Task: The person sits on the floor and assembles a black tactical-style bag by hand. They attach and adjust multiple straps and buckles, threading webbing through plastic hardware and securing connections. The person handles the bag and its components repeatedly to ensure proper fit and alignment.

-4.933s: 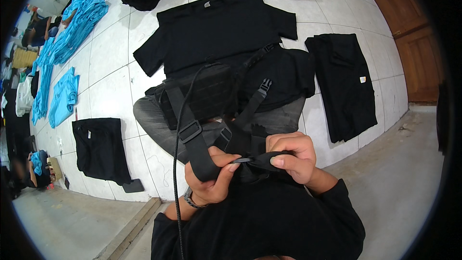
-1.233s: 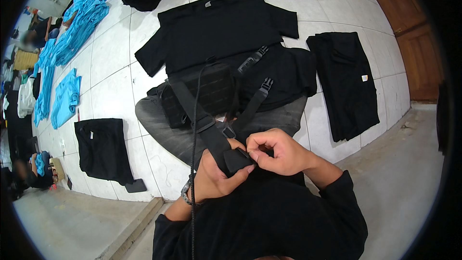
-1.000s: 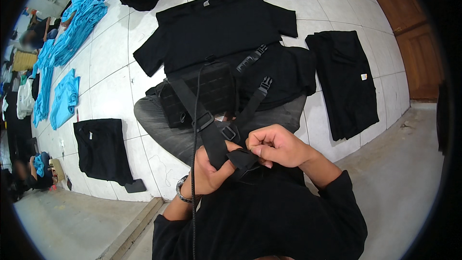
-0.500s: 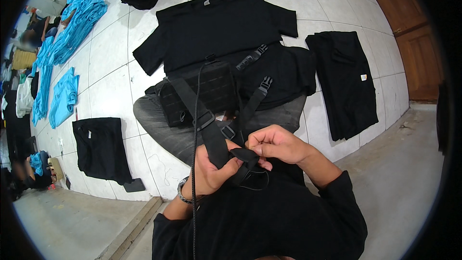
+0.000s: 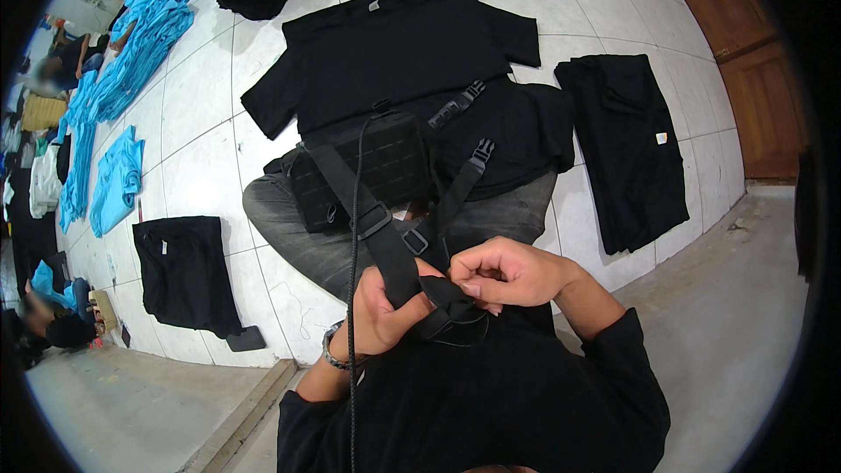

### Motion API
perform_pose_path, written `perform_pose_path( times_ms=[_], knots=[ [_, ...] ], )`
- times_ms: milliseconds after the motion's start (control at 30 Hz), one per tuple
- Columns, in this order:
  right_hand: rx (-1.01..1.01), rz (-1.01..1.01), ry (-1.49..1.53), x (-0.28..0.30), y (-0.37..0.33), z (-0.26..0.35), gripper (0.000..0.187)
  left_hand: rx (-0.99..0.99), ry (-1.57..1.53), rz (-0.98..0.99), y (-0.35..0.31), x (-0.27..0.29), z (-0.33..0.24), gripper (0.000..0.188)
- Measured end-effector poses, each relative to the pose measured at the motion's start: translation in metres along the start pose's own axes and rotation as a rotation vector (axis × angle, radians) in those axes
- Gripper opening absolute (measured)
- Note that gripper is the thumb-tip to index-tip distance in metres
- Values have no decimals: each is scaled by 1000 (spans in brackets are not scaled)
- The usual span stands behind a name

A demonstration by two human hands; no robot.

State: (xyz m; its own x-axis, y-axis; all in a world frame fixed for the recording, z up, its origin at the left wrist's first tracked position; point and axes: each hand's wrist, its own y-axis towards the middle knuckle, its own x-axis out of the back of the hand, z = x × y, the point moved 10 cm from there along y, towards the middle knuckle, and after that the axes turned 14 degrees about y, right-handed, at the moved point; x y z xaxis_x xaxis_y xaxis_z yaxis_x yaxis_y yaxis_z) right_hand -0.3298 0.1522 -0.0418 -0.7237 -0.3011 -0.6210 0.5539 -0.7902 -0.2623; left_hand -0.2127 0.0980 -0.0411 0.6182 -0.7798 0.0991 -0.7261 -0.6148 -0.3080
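"How are the fingers?"
"I see the right hand [image 5: 504, 276] pinching the edge of a folded black flap [image 5: 448, 300], lower centre; the left hand [image 5: 383, 315] has its thumb pressed against it."
"Its lie?"
"Between both; from the left hand a wide strap [image 5: 392, 261] slants up-left across the pouch [image 5: 399, 153]."

- Strap [image 5: 396, 264]: black, wide, flat webbing; I see it slanting over the pouch [image 5: 396, 162] down into the left hand [image 5: 384, 311].
- Slide buckle [image 5: 376, 220]: black, threaded on the strap, above that hand.
- Fabric piece [image 5: 448, 296]: black, bunched, held between the left hand and right hand [image 5: 501, 273]; I cannot tell its join to the strap.
- Pouch: black, boxy, webbing rows across its face.
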Motion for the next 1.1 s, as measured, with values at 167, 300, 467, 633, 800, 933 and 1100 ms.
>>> perform_pose_path(
  times_ms=[167, 300, 467, 633, 800, 933, 1100],
  knots=[
    [79, -35, -116, -6, -1, 14, 15, -106, -9, -8, 0, 0, -1, 16],
    [102, -108, -180, -8, -5, 21, 15, -271, -71, -22, -4, 0, -14, 14],
    [173, -199, -114, -12, -10, 25, 13, -331, -147, -56, -6, 2, -19, 14],
    [568, -274, -332, -14, -18, 59, 5, -344, -78, -118, -5, 10, -22, 18],
    [726, -246, -487, -21, -25, 76, 18, -197, -370, -115, -6, 1, -9, 42],
    [707, -263, -479, -28, -30, 75, 21, -426, -541, -145, -1, 4, -14, 35],
    [703, -233, -508, -38, -31, 71, 22, -527, -587, 7, -3, 3, -14, 17]
  ],
)
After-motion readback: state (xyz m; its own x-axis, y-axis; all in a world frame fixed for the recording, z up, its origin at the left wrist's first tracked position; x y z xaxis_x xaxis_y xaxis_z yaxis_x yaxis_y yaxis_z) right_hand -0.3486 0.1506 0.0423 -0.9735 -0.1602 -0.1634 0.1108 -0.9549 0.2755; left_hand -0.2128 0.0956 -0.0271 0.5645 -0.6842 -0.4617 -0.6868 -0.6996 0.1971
